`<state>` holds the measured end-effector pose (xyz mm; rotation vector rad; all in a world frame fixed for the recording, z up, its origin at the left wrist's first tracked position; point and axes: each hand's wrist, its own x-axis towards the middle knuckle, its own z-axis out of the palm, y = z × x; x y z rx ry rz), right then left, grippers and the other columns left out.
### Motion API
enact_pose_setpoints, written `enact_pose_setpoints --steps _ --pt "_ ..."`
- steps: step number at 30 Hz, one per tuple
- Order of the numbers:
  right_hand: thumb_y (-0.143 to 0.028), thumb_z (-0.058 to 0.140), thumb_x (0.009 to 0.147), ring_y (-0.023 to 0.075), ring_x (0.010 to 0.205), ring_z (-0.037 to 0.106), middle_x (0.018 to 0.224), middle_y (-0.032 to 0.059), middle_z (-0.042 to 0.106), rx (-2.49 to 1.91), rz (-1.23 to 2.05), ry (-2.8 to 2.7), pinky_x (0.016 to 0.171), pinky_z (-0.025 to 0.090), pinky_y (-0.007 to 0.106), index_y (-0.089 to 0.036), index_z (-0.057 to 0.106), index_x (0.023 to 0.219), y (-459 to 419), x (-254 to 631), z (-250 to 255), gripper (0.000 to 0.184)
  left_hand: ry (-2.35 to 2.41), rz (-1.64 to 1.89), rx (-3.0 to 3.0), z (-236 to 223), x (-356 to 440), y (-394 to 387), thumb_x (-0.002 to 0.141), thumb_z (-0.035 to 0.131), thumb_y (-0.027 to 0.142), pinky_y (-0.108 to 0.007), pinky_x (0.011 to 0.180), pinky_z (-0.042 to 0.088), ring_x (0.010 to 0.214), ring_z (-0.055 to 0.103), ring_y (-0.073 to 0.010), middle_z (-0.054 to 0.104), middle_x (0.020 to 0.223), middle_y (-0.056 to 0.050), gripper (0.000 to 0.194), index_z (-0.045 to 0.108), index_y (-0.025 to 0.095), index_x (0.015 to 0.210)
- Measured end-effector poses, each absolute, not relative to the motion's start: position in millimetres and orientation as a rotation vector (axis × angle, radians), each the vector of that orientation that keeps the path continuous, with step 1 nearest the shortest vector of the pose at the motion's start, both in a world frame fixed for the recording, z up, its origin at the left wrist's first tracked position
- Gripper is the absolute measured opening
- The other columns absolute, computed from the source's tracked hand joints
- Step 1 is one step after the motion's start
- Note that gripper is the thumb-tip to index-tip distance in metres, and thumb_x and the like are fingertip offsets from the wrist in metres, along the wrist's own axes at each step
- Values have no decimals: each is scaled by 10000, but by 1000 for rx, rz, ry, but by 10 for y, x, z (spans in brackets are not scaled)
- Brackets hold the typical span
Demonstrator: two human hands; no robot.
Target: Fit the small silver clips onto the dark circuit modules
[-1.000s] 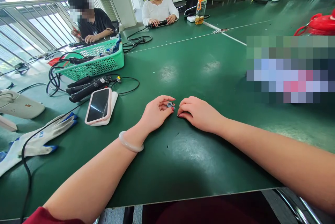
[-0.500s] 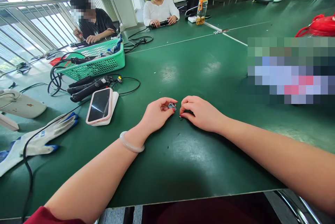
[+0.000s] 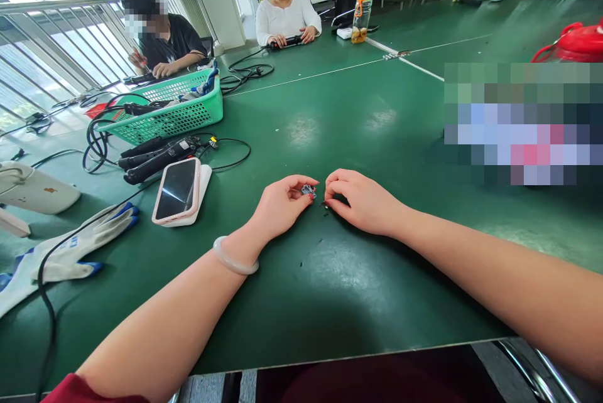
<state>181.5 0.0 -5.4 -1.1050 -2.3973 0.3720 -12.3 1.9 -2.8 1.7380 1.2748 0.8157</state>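
My left hand [image 3: 281, 205] rests on the green table [image 3: 339, 277] and pinches a small blue-grey part [image 3: 308, 190] between thumb and fingers. A pale bangle sits on that wrist. My right hand [image 3: 362, 201] lies just right of it, fingers curled, with its fingertips pressed on something tiny and dark on the table that I cannot make out. The two hands are a few centimetres apart.
A phone [image 3: 178, 189] on a white stand lies left of my hands, beside black tools with cables [image 3: 157, 157] and a green basket [image 3: 172, 111]. White-blue gloves [image 3: 70, 249] lie at the left. Two people sit at the far side. A red object [image 3: 575, 42] stands at right.
My right hand's fingers have curled and lifted slightly, pinching down at the table near the left hand. The left hand holds still with the small part.
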Motion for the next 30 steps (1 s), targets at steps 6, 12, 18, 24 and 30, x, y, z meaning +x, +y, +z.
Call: enact_pose_setpoints --steps 6,12,18,24,30 --pt "-192 534 826 193 913 563 980 61 587 -1129 423 -2344 835 460 355 -185 608 721 6 1854 -45 129 1261 826 1730 -31 -122 10 751 622 221 -315 803 515 773 644 -145 690 866 -45 287 655 183 1033" --pt "-211 545 833 195 905 570 997 57 588 -1163 395 -2371 857 459 369 -195 678 744 20 1891 -52 161 1277 812 1757 -41 -125 21 755 614 217 -324 806 514 783 644 -149 687 886 -46 295 654 188 1045" --pt "-246 624 799 191 902 568 1002 46 585 -1187 423 -2369 835 468 360 -207 681 779 28 1932 -44 73 1265 820 1753 -50 -135 22 757 616 224 -321 807 513 781 643 -145 690 891 -47 291 655 187 1044" --pt "-200 594 817 203 920 563 995 52 588 -1176 358 -2444 836 468 366 -198 669 735 19 1900 -56 112 1279 818 1750 -23 -119 15 749 616 206 -318 805 512 775 643 -145 688 881 -46 291 660 182 1035" --pt "-210 594 821 201 907 572 979 54 592 -1144 326 -2455 841 473 368 -200 677 764 -5 1887 -40 101 1275 820 1742 -21 -117 15 748 616 204 -314 799 512 766 640 -141 689 875 -42 286 663 187 1029"
